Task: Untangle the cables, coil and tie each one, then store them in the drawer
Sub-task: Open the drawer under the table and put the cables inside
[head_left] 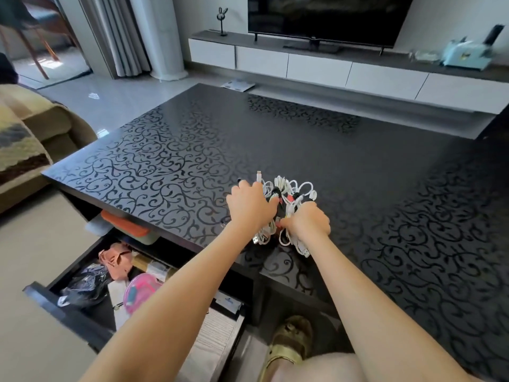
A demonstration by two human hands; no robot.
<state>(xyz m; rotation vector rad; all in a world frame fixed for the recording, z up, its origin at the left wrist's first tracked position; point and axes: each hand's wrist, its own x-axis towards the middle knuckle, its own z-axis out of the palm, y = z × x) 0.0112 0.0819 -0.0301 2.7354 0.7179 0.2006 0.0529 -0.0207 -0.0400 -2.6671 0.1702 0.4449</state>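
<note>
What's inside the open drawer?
The drawer holds a black plastic bag, a pink round container, a pinkish item and papers; the left forearm and tabletop hide the rest.

Worktop glossy black w/ swirling vine pattern. Cables white, w/ black & red bits. Drawer black; inside, pink round case. Sandal gold.
</note>
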